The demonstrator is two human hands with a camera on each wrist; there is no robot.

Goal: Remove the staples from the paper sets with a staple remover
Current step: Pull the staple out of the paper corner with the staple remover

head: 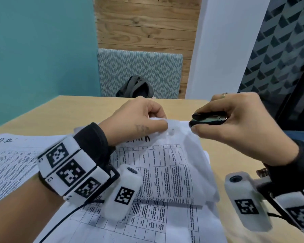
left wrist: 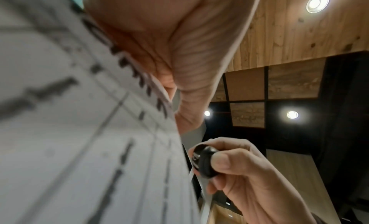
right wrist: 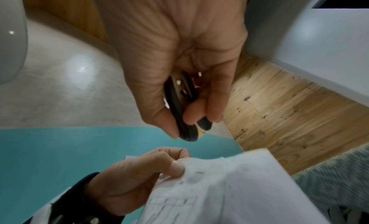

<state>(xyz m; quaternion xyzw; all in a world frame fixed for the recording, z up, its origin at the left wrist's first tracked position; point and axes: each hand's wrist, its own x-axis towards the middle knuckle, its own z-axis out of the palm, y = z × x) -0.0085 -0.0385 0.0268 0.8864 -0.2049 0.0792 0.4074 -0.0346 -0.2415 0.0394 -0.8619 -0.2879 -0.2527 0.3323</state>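
Above the pale wooden counter (head: 63, 111), my left hand (head: 130, 120) pinches the thin, floppy white stapled paper set (head: 174, 163) at its raised corner, beside the staple (right wrist: 199, 172). My right hand (head: 235, 127) squeezes the small, rigid black staple remover (head: 208, 119) nearby.

The print on the paper set (left wrist: 79, 132) is blurred in the left wrist view. The staple remover's (head: 208, 119) jaws are hidden by the right hand (head: 239, 127).
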